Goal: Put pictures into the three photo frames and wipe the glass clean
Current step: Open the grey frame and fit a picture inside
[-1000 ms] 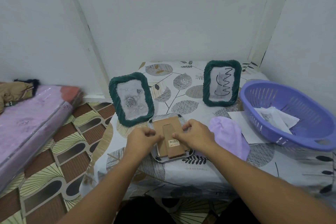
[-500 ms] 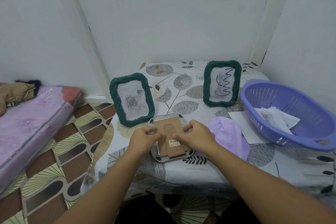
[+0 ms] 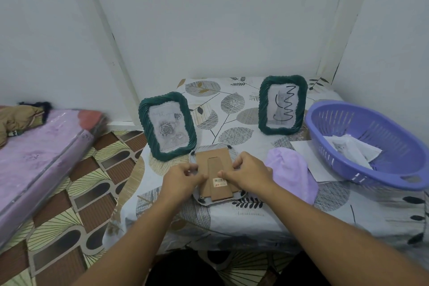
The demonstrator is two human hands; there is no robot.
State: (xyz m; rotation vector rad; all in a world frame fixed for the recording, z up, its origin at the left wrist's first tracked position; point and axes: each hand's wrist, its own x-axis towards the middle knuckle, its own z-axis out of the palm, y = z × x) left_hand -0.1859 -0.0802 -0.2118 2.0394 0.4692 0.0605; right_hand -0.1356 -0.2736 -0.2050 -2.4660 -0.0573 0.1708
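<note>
While both hands worked at the near edge of the desk (image 3: 267, 216), the scene stood as follows.

Third frame: a pale-rimmed frame (image 3: 214, 201) lay face down near the desk's near left edge, its brown cardboard backing (image 3: 218, 169) with fold-out stand facing up; a small barcode sticker (image 3: 219, 181) sat on the stand.

Left hand: the left hand (image 3: 183, 179) rested at the left side of the backing, fingers (image 3: 199, 176) curled and pinching at that side of the frame; what exactly they gripped was too small to tell.

Right hand: the right hand (image 3: 248, 174) rested on the right side of the backing, fingers curled, thumb tip beside the sticker and fingertips pressing on the board's right edge.

Rose frame: a green frame (image 3: 167, 129) stood upright and tilted back at the desk's left edge, just behind the face-down frame, holding a grey picture of a rose.

Cat frame: a second green frame (image 3: 282, 104) stood upright toward the far right of the desk, holding a grey picture with a black squiggle across it.

Cloth: a lilac cloth (image 3: 291, 176) lay crumpled just to the right of the right hand.

Basket: a purple slotted basket (image 3: 380, 179) sat at the desk's right edge with loose printed pictures (image 3: 350, 150) inside; a white sheet (image 3: 304, 153) lay partly under it.

Beside the desk: a mattress (image 3: 39, 160) in a pink cover lay on the patterned floor (image 3: 76, 216) to the left.
</note>
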